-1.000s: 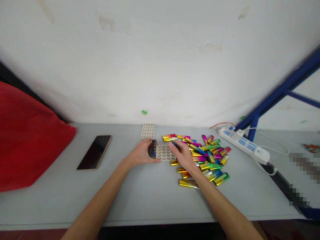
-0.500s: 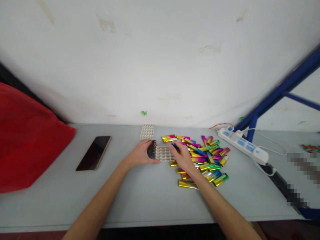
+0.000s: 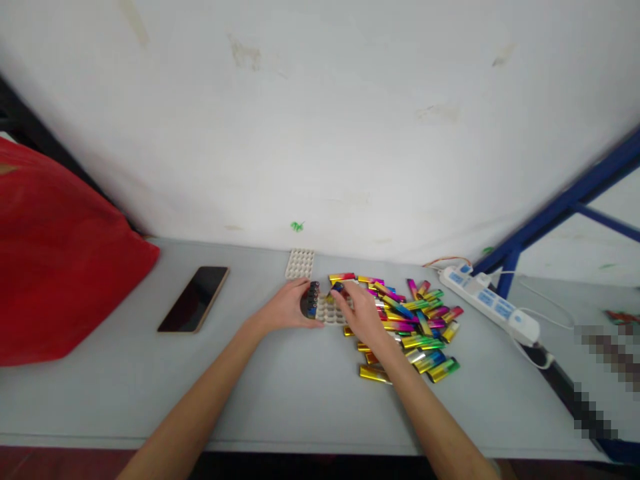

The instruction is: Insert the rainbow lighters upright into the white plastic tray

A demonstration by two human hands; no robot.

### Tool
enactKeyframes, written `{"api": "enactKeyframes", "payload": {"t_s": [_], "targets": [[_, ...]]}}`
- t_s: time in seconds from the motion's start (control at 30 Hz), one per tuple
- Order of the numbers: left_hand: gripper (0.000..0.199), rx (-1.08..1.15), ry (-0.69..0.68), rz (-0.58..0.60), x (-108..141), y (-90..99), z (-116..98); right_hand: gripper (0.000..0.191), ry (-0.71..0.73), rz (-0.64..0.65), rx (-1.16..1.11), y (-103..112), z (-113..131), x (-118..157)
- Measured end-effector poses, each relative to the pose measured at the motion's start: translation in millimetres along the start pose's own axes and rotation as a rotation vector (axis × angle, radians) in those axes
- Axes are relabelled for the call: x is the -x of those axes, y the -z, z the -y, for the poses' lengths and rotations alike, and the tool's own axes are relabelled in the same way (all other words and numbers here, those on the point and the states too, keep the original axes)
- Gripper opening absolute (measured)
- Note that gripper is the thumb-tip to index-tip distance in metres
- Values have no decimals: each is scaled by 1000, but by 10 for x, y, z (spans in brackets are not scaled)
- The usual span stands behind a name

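My left hand point(image 3: 286, 307) is curled around the left end of a pale holed tray point(image 3: 330, 315). In that end, beside my fingers, stands a row of upright lighters point(image 3: 313, 295) with dark tops. My right hand point(image 3: 364, 312) pinches one lighter point(image 3: 338, 287) by its dark top, over the tray near the row. The lower end of this lighter looks gold; whether it touches the tray I cannot tell. Right of the tray, partly under my right forearm, lies a loose pile of shiny multicoloured lighters point(image 3: 423, 322).
A second pale tray point(image 3: 300, 263) lies behind, near the wall. To the left are a phone point(image 3: 194, 300) and a red bag point(image 3: 65, 267). A white power strip point(image 3: 487, 303) with cables lies at the right, by a blue metal frame point(image 3: 550, 212).
My right hand has brought the lighter leftward over the tray, closer to the upright row, and its gold end now shows. My left hand keeps its hold. The view has shifted slightly.
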State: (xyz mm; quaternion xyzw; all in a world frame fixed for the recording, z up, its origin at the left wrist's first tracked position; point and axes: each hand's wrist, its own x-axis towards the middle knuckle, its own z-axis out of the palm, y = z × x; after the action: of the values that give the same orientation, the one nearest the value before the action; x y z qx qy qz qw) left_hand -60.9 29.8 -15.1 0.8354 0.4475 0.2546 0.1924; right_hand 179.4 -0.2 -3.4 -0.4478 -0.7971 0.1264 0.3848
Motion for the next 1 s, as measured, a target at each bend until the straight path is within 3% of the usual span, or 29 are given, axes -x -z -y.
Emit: {"api": "enactKeyframes", "payload": {"t_s": [0.13,0.33,0.6,0.83,1.0], "targets": [[76,-13,11,-2,-1,-2,1,16,26,62,111,-114,-19,-35],[74,-20,-6,7,-1,9,-16,15,10,208,238,-186,-33,-101],[64,3,-30,27,-15,38,-45,12,-26,253,282,-271,-71,-150],[68,10,-19,11,6,36,-36,26,38,134,314,59,-111,57],[70,40,-18,25,7,38,-26,39,-43,177,393,403,-263,172]]}}
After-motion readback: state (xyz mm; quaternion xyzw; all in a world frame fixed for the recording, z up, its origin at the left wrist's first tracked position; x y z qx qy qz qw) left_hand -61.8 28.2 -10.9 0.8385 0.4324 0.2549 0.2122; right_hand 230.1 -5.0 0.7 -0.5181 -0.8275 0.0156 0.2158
